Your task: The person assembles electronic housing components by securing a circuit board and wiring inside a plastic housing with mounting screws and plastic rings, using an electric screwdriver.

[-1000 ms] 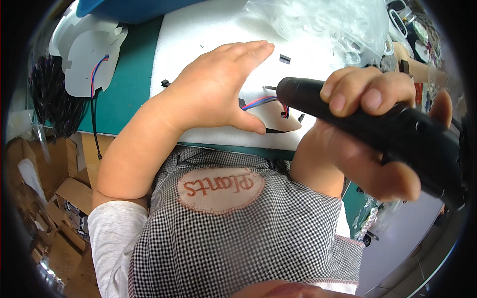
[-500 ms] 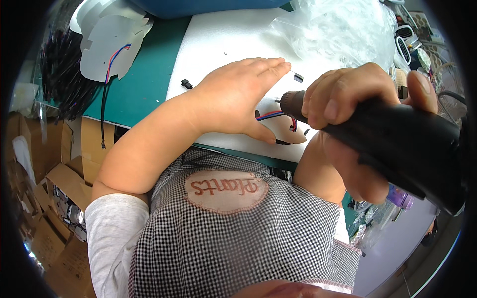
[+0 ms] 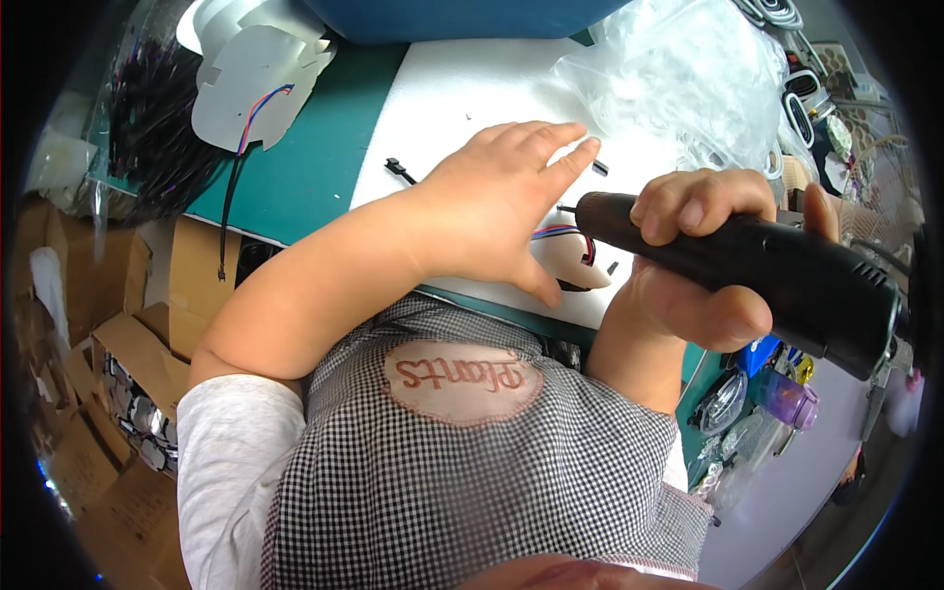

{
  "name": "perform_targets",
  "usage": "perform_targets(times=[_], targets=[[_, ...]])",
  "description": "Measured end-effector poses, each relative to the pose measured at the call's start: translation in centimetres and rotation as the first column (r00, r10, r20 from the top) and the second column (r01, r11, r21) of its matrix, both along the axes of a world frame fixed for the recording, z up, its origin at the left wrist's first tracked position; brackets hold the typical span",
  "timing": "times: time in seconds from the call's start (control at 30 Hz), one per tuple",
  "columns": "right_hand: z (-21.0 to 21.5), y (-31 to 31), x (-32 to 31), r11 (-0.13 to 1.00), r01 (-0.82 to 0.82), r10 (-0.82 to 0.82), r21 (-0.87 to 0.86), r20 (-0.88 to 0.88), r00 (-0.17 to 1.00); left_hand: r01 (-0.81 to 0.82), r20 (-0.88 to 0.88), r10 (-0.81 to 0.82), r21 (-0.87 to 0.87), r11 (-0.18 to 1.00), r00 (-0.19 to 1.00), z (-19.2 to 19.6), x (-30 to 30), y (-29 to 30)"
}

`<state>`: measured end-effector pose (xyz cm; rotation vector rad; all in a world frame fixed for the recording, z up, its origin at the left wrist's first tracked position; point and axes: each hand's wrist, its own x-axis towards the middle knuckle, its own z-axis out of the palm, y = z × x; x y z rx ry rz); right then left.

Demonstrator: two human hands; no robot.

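Observation:
My right hand point(image 3: 703, 261) is wrapped round a black electric screwdriver point(image 3: 757, 261), whose thin bit points left toward my left hand. My left hand point(image 3: 497, 197) lies over the white foam sheet point(image 3: 433, 88) with thumb and fingers spread apart. Between thumb and fingers, just below the bit, run red, blue and black wires point(image 3: 560, 231). Beneath them a pale part point(image 3: 588, 270) shows its rounded edge; my left hand hides most of it. A black connector point(image 3: 396, 169) lies on the foam beyond my left wrist. A small dark piece point(image 3: 600, 167) is near my fingertips.
Clear plastic bags point(image 3: 678, 79) heap at the far right of the foam. A blue bin point(image 3: 462, 18) stands at the back. On the green mat point(image 3: 334, 128), left, are a white plate point(image 3: 246, 93) with wires and a bundle of black cables point(image 3: 157, 138). Cardboard boxes point(image 3: 138, 364) stand lower left.
The screwdriver's rear end has swung upward and its bit shows more fully. My left fingers have spread wider. The whole view has shifted slightly.

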<state>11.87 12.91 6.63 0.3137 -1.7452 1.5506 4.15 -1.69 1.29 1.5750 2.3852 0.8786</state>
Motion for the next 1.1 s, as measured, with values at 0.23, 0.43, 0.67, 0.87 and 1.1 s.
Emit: perform_targets(times=[0.23,0.43,0.67,0.87,1.1], targets=[[-1.0,0.3,0.6,0.974,0.124,-0.136,-0.191,-0.051,0.989,-0.026,-0.022,0.027,0.056,0.998,0.999,-0.9,1.1,0.2],[2.2,5.9,4.6,0.917,-0.342,0.255,-0.205,-0.36,0.898,-0.095,-0.125,0.116,0.16,0.982,0.985,1.7,-0.6,-5.3],[2.4,9.5,5.4,0.853,-0.262,0.096,-0.452,-0.357,0.929,-0.312,0.727,0.175,0.057,0.948,0.664,6.1,-1.3,-25.5],[-0.2,10.5,3.5,0.855,-0.317,0.2,-0.411,-0.303,0.932,-0.283,0.572,0.786,-0.733,0.618,0.235,-2.9,1.5,-36.5],[-2.1,9.0,2.7,0.913,-0.183,0.098,-0.365,-0.238,0.966,-0.298,0.496,0.793,-0.744,0.598,0.355,-7.6,1.3,-33.3]])
